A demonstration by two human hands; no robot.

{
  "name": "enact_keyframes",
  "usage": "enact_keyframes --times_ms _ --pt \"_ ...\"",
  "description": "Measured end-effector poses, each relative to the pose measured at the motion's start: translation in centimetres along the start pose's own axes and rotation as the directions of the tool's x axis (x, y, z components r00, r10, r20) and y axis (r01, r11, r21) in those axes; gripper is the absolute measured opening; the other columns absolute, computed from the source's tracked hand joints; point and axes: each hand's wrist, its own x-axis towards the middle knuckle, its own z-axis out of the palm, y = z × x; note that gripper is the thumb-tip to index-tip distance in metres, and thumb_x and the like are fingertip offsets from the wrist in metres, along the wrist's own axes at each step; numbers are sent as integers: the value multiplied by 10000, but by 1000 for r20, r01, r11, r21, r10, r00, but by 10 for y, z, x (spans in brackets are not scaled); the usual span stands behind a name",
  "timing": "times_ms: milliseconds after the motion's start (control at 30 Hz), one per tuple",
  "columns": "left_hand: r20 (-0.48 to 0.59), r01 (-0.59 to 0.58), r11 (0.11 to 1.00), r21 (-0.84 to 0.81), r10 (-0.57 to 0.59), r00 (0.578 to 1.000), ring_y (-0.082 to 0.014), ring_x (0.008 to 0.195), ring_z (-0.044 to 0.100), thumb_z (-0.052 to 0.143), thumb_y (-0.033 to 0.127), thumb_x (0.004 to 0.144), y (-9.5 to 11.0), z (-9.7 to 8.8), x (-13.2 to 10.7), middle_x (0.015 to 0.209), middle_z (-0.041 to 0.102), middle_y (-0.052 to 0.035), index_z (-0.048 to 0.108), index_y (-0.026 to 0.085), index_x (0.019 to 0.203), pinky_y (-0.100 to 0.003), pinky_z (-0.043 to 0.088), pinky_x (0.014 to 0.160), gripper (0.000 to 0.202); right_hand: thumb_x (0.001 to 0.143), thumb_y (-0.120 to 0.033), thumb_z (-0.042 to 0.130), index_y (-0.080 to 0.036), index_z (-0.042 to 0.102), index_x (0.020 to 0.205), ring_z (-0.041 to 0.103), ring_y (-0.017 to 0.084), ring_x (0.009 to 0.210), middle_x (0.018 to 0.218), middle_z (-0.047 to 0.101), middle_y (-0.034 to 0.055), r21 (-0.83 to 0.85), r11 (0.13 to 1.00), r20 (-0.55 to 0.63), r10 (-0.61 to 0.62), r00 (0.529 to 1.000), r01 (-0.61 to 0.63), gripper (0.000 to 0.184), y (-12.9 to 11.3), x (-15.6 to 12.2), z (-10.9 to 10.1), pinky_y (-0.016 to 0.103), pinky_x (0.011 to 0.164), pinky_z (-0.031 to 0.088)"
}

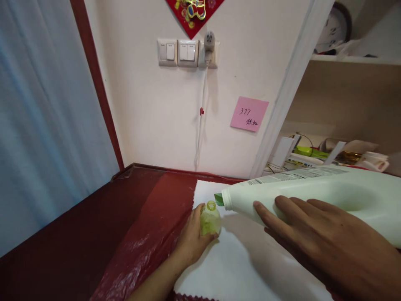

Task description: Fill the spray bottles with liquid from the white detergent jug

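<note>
My right hand (326, 242) grips a large white plastic jug (313, 196), tipped on its side with its open green-lipped spout pointing left. Just below the spout stands a small clear bottle (210, 219) with greenish liquid and an open mouth, held upright by my left hand (192, 238). The spout hangs a little above and to the right of the bottle's mouth. Both rest over a white cloth (244, 263) with a zigzag edge, spread on a dark red table (94, 234).
A red plastic sheet (147, 242) covers part of the table. On the wall are light switches (178, 53), a plugged socket with a hanging white cable (202, 113) and a pink sticky note (249, 113). A cluttered shelf (328, 154) stands at right, a curtain (40, 125) at left.
</note>
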Motion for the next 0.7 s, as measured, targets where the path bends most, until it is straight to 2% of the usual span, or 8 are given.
enact_keyframes --times_ms 467,700 --pt "14 12 1000 11 -12 1000 -328 1335 489 742 185 717 10 -2 -2 1448 537 -143 411 228 1437 -477 357 1154 794 598 26 506 -148 519 1184 681 252 586 820 737 98 -7 1000 16 -24 1000 24 612 -3 2 0 364 523 534" --pt "8 2 1000 13 -2 1000 -334 1365 462 753 190 714 2 0 -1 1464 517 -158 388 191 1463 -477 333 1170 833 690 0 485 -168 540 1199 648 254 555 771 676 56 41 999 12 19 1000 -20 538 -6 -3 7 377 519 498"
